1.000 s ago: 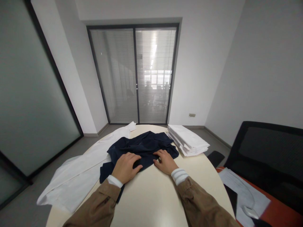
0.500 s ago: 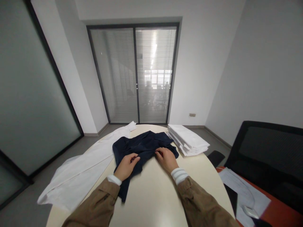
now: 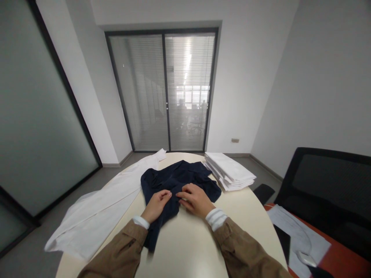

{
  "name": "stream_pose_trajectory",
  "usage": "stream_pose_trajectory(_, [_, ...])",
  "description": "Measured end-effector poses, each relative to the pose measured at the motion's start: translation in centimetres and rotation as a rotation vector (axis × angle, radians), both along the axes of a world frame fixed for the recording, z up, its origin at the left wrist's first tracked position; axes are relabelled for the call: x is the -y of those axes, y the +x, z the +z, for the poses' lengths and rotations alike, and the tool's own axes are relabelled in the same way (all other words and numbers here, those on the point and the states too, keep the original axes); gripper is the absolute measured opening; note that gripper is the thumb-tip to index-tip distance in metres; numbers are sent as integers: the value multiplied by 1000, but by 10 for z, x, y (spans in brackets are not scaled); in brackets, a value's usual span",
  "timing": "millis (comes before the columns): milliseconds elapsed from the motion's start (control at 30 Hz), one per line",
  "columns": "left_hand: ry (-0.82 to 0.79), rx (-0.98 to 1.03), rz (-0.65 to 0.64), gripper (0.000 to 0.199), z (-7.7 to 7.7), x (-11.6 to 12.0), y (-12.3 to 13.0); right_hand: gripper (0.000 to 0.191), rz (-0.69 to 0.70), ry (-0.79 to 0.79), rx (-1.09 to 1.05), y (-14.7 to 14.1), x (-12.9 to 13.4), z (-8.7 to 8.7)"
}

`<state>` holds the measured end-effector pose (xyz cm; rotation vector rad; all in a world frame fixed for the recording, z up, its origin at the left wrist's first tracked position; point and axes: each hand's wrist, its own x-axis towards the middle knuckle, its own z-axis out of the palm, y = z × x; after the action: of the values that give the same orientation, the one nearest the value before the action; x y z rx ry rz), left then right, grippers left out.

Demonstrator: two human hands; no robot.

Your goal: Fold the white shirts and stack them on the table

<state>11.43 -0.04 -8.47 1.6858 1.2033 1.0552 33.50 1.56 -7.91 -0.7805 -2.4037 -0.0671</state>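
A crumpled dark navy garment lies on the round cream table, one narrow part of it hanging toward the near left. My left hand pinches its near edge between thumb and fingertips. Close beside it, my right hand is over the garment's near edge, thumb and fingers apart, with nothing visibly gripped between them.
A long white garment is spread along the table's left side, partly over the edge. Folded white cloths are stacked at the back right. Beyond the right edge stand a black mesh chair and an orange surface with papers.
My right hand has moved left, closer to my left hand, and its fingers have parted. The navy garment has shifted slightly to the right.
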Motion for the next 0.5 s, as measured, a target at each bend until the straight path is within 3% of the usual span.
stream_pose_trajectory(100, [48,-74,65,43,3,2,0,25,-29,28,-18,5,-4,0])
stream_pose_trajectory(267, [110,-121,186,50,5,-1,-6,26,-168,-41,-261,23,-13,4])
stream_pose_trajectory(500, [159,-49,380,51,13,-2,-21,36,-497,-381,-653,46,-27,-1])
